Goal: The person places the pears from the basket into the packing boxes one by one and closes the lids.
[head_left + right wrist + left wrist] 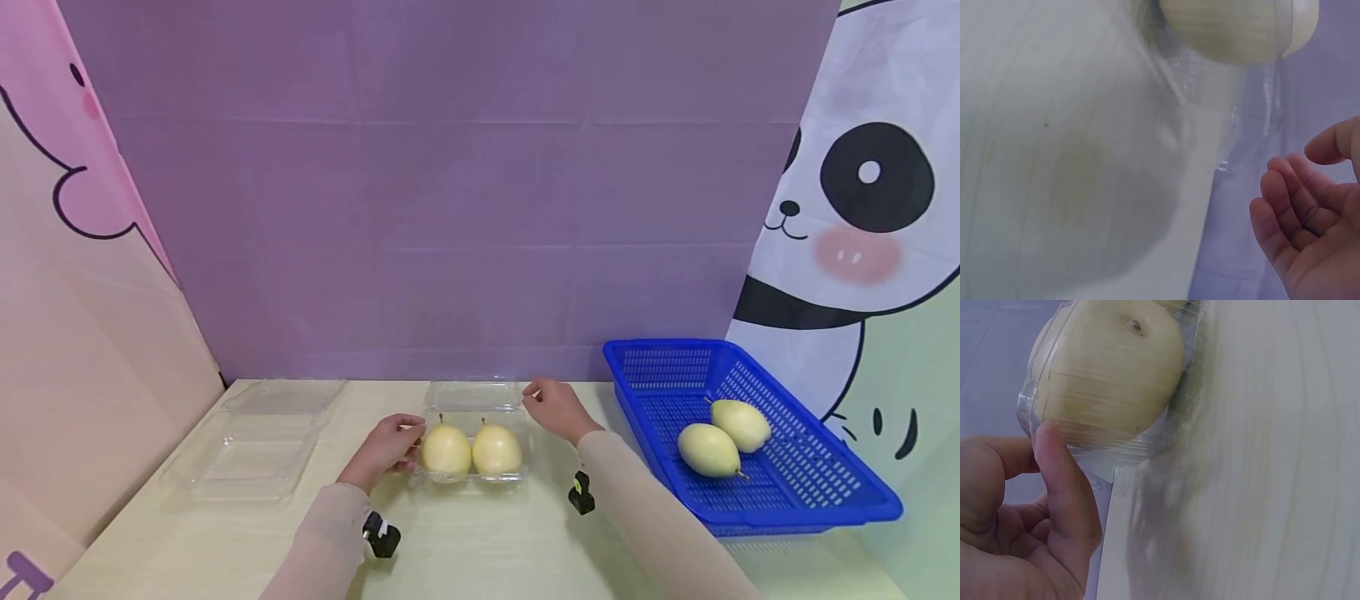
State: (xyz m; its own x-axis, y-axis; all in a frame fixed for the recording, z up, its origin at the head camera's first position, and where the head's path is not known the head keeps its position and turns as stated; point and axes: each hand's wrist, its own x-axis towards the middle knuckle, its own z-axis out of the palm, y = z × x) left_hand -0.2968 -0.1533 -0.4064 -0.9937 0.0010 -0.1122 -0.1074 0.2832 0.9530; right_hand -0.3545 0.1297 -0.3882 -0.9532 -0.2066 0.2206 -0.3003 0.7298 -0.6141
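Observation:
A clear plastic clamshell box (pixel 471 482) stands open on the table, its lid (pixel 474 393) folded back at the far side. Two pale yellow pears, a left pear (pixel 446 451) and a right pear (pixel 497 451), sit side by side in it with stems pointing away. My left hand (pixel 386 450) pinches the box's left rim with finger and thumb; in the left wrist view the fingertips (pixel 1049 434) meet the plastic beside a pear (pixel 1110 369). My right hand (pixel 557 408) hovers at the lid's right edge, its fingers loosely bent with nothing between them.
On the right stands a blue plastic basket (pixel 795 508) with two more pears (pixel 708 450) inside. Another open clear clamshell box (pixel 247 450) lies at the left of the table (pixel 465 550). A purple cloth (pixel 480 183) hangs behind the table's far edge.

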